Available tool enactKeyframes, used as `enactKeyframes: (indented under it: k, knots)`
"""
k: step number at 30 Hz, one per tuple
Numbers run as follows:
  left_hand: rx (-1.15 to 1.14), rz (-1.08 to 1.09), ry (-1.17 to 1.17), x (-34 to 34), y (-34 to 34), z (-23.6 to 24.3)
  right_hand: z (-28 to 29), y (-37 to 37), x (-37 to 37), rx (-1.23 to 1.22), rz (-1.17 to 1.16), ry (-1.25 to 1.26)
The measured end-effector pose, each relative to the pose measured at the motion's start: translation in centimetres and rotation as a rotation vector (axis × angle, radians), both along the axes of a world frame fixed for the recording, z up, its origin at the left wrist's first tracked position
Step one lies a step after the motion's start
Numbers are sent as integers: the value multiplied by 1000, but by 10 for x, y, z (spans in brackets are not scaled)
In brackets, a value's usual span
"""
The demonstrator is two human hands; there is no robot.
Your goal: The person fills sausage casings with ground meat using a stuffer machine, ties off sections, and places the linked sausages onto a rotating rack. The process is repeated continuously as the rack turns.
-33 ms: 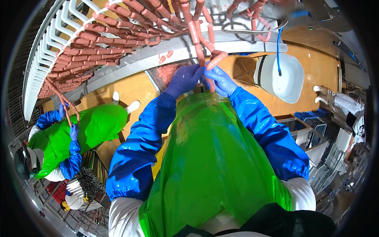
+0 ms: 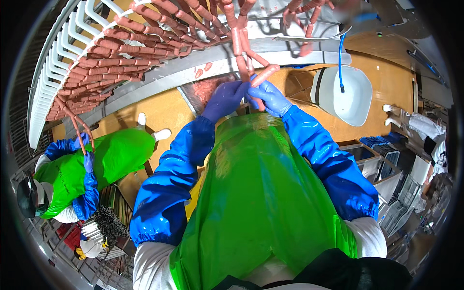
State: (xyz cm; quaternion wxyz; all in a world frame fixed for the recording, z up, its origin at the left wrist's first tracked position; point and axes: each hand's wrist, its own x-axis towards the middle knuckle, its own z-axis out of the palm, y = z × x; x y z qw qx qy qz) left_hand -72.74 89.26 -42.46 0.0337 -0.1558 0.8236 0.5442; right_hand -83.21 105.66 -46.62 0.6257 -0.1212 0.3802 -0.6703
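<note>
My left hand (image 2: 224,99) and my right hand (image 2: 270,99), both in purple gloves, meet in front of my green apron (image 2: 263,183). Their fingers are closed on a string of sausages (image 2: 241,65) that comes down from the metal table. One link lies across the top of my right hand, and the end of another pokes out below the fingers. The exact pinch point is hidden by the gloves. Many more linked sausages (image 2: 121,60) hang in rows from white hooks (image 2: 72,41) at the upper left.
A metal table (image 2: 169,77) with scraps of meat runs along the far side. Below its edge sits a container of meat (image 2: 208,89). A pale tub (image 2: 345,96) with a blue hose (image 2: 342,63) stands at right. At left a co-worker (image 2: 92,174) handles hanging sausages.
The link end below my fingers has swung slightly right, clear of the apron. The loose strand at the table's upper right has shifted left. The co-worker's hands have moved slightly.
</note>
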Motion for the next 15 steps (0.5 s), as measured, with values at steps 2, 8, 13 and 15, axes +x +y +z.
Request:
enactKeyframes:
  k: [2, 8, 13, 15]
  knots:
    - [318, 136, -62, 12, 11, 6, 19, -4, -10, 82, 193, 361]
    - [1587, 269, -364, 20, 25, 45, 21, -7, -1, 36, -52, 885]
    - [287, 25, 281, -32, -24, 60, 16, -22, 11, 506, -303, 777]
    - [21, 75, 438, -28, -53, 34, 17, -26, 9, 657, -315, 602]
